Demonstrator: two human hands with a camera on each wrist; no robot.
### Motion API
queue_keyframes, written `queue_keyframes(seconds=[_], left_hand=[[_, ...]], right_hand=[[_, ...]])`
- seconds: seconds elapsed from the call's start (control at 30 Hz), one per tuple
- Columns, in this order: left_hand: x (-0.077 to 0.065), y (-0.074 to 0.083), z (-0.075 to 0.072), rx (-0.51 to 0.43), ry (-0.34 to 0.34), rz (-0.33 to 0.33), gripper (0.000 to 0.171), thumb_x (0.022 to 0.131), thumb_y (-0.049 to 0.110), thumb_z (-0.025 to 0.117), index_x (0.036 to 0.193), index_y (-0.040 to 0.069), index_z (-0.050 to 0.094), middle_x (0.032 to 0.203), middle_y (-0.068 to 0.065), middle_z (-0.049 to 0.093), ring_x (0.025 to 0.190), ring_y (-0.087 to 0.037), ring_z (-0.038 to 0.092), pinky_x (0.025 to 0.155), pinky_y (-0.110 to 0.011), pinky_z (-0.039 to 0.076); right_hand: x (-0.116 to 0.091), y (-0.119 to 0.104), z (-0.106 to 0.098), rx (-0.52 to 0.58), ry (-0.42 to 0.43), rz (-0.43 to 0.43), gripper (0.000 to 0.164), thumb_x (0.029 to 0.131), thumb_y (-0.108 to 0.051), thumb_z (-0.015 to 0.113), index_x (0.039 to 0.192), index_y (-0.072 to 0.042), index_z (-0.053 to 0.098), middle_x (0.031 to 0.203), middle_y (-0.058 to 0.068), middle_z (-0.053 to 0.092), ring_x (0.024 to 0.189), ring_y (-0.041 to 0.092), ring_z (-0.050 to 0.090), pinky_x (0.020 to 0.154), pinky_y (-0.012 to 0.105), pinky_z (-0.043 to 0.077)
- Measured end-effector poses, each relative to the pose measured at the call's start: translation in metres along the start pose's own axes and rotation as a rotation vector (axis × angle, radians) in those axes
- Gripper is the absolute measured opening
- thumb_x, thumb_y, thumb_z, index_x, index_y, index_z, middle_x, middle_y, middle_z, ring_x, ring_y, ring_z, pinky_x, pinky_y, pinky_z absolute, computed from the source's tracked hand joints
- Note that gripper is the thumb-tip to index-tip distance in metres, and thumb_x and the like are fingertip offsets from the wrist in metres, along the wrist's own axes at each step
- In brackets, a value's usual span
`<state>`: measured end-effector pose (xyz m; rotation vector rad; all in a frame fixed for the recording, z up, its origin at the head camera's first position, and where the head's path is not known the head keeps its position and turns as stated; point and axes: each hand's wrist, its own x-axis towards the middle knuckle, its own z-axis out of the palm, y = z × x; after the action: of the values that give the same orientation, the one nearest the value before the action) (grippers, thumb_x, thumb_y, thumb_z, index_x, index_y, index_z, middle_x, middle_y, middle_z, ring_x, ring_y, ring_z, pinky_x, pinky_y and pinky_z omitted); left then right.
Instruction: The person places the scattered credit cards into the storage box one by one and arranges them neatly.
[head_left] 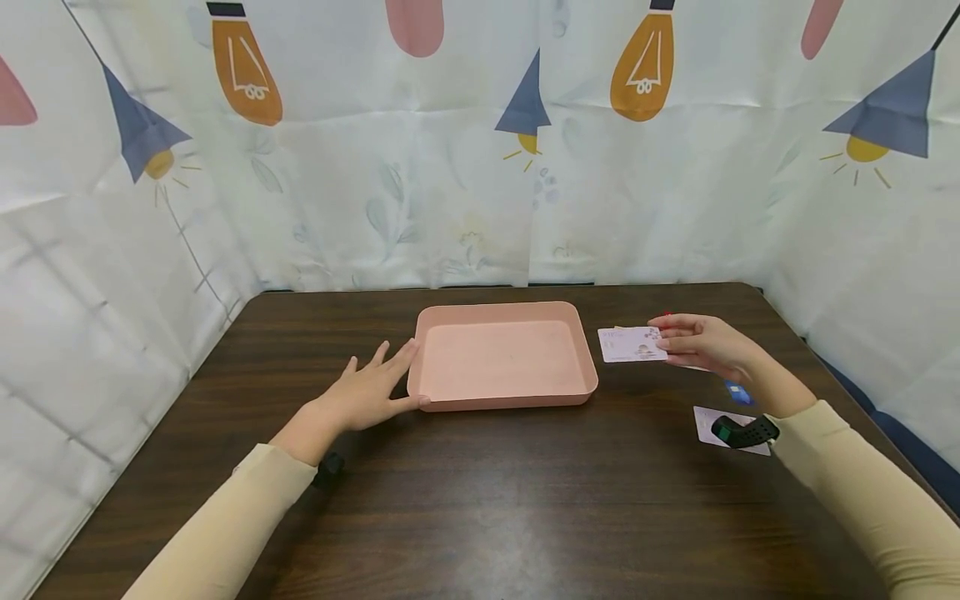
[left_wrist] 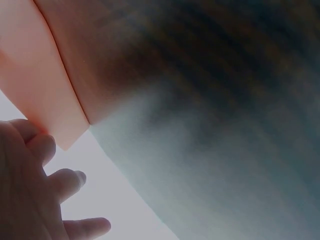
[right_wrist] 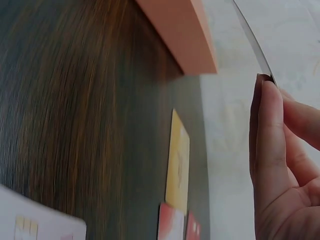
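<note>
A shallow pink tray (head_left: 502, 403) stands near the back middle of the dark table. My left hand (head_left: 367, 392) touches its left end with fingers spread, the thumb at the front corner; the left wrist view shows these fingers (left_wrist: 67, 185) by the tray wall (left_wrist: 45, 75). Right of the tray, my right hand (head_left: 708, 346) pinches a pale pink card (head_left: 630, 344) between thumb and fingertips, held above the table. In the right wrist view the card (right_wrist: 255, 45) shows edge-on in the hand (right_wrist: 285, 165).
Under and around the right arm lie more cards: a pale one (head_left: 708, 421) with a chip, a blue one (head_left: 738, 392), a yellow one (right_wrist: 178, 165) and a red-and-white one (right_wrist: 171, 222). Printed white curtains (head_left: 465, 192) enclose the table's back and sides.
</note>
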<state>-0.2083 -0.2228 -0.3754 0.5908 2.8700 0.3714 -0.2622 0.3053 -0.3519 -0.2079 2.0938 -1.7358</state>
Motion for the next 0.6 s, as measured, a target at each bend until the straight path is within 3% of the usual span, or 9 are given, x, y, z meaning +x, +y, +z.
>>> queue_keyframes(seconds=[0.17,0.43,0.6], left_hand=[[-0.001,-0.001,0.0,0.009,0.011,0.009,0.096,0.099,0.064,0.053,0.166,0.011,0.01,0.171,-0.008,0.015,0.154,-0.043,0.012,0.113,-0.077,0.007],[-0.002,-0.002,0.0,0.001,0.015,0.004,0.096,0.1,0.063,0.055,0.166,0.011,0.01,0.171,-0.009,0.015,0.154,-0.043,0.01,0.113,-0.077,0.005],[-0.002,-0.001,0.0,-0.003,0.012,0.002,0.097,0.099,0.065,0.054,0.166,0.012,0.01,0.17,-0.009,0.015,0.154,-0.043,0.01,0.112,-0.077,0.005]], right_hand=[[0.003,-0.005,0.01,0.032,-0.016,-0.02,0.026,0.103,-0.002,0.06,0.124,-0.015,0.068,0.104,-0.003,0.071,0.091,0.01,0.069,0.082,0.027,0.059],[0.013,-0.007,0.032,0.15,-0.001,-0.037,0.028,0.101,0.003,0.061,0.114,-0.02,0.069,0.103,-0.003,0.072,0.092,0.011,0.069,0.084,0.028,0.059],[0.019,-0.006,0.047,0.131,0.005,-0.047,0.033,0.102,-0.002,0.062,0.135,-0.002,0.059,0.108,-0.003,0.071,0.093,0.014,0.069,0.086,0.029,0.059]])
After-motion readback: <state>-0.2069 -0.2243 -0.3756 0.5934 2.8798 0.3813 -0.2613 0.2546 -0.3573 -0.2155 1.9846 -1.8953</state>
